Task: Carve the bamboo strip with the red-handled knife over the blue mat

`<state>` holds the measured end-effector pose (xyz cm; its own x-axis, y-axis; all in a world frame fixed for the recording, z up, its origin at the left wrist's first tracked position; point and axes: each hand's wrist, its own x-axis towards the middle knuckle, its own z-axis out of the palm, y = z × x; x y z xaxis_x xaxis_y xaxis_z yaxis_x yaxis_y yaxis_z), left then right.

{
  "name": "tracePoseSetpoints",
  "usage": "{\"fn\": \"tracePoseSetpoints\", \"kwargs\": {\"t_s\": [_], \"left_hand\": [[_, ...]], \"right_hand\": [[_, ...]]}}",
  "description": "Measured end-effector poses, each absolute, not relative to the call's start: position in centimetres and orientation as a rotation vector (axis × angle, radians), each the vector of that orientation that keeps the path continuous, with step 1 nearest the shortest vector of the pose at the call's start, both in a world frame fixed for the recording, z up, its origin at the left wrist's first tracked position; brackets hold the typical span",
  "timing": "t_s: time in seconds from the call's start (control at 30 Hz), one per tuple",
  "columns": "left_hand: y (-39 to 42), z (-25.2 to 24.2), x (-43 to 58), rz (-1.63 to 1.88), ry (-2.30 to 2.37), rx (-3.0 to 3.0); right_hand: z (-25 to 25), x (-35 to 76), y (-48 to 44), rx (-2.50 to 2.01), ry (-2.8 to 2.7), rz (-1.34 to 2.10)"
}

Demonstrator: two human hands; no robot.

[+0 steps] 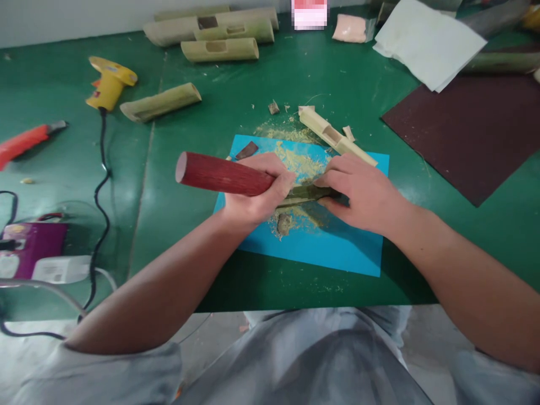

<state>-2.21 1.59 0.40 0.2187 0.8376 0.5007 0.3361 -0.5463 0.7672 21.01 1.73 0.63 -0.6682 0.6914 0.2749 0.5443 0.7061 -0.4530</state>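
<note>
My left hand [258,191] is wrapped round a tool with a thick dark red wooden handle [219,174]; the handle sticks out to the left and the working end is hidden. My right hand [358,194] is closed on a narrow green bamboo strip [304,195] and presses it down on a blue mat [337,247]. The tool's end meets that strip between my hands. Yellow sawdust [297,157] and shavings lie on the mat. A split pale bamboo piece [333,136] with a cut slot rests just beyond my right hand.
Several green bamboo tubes [219,49] lie at the back, one [162,102] nearer left. A yellow glue gun [108,83] with black cord, a red cutter [25,142] and a purple box [31,242] sit left. A brown sheet [468,132] and white paper [428,42] lie right.
</note>
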Motion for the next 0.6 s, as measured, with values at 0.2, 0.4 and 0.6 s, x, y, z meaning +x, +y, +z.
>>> {"fn": "tracePoseSetpoints", "kwargs": {"t_s": [0.2,0.4,0.6], "left_hand": [[2.14,0.2,-2.18,1.38,0.931,2.064],[2.15,-0.19,-2.51,1.437,1.0,2.048],[2.12,-0.05,-2.34,1.404,0.951,2.065]], "right_hand": [[0.71,21.0,1.77,-0.95,-2.508,0.444],[0.66,20.97,1.78,-0.956,-2.498,0.446],[0.66,20.98,1.79,-0.96,-2.501,0.455]]}}
